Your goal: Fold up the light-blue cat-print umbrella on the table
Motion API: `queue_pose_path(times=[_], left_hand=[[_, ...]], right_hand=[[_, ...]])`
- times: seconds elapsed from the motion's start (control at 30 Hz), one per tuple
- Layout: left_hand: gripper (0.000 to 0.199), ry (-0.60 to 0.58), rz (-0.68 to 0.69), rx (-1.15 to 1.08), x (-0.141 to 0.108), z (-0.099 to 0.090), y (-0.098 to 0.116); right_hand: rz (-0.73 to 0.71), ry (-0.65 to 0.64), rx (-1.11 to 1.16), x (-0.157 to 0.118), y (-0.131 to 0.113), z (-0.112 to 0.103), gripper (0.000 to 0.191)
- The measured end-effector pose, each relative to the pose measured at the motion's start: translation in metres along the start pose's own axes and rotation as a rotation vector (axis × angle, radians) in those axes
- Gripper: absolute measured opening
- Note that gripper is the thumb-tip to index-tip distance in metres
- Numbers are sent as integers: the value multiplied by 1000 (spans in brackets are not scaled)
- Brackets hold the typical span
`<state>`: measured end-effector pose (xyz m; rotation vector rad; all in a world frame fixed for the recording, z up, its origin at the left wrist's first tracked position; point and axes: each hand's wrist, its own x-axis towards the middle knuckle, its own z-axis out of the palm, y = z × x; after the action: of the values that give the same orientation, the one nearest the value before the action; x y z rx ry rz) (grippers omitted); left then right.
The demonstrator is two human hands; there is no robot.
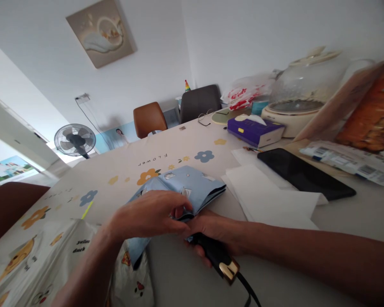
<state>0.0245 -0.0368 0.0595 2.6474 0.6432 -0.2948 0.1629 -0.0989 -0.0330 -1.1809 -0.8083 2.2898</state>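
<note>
A light-blue folding umbrella [176,187] with small printed figures lies half loose over the table, its canopy unfurled in folds and the dark lining showing at the edges. Its black handle [213,251] has a gold end cap and a black wrist strap and points toward me. My right hand [211,230] is wrapped round the handle's upper part, close to the canopy. My left hand [156,213] lies over the canopy's lower part, its curled fingers closed on the blue fabric beside my right thumb. Part of the canopy is hidden beneath my left hand.
At left, a white bag printed with ducks [80,243] lies near my left forearm. To the right are white paper sheets [269,198], a black phone [307,172], a purple tissue pack [256,131] and a glass kettle [302,89]. Glasses [205,117] rest farther back.
</note>
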Motion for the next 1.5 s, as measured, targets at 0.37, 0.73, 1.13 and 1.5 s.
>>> queue_pose_path(times=[0.37, 0.73, 1.13, 1.5], left_hand=[[20, -9, -31, -48, 3, -1, -4], [23, -71, 3, -194, 3, -4, -12], [27, -173, 57, -386, 6, -10, -31], [39, -207, 99, -417, 8, -5, -21]], right_hand=[[-12, -62, 77, 6, 2, -10, 11], [-10, -47, 128, 4, -1, -9, 19], [-140, -45, 298, 6, 0, -8, 39], [-178, -73, 290, 8, 3, -10, 53]])
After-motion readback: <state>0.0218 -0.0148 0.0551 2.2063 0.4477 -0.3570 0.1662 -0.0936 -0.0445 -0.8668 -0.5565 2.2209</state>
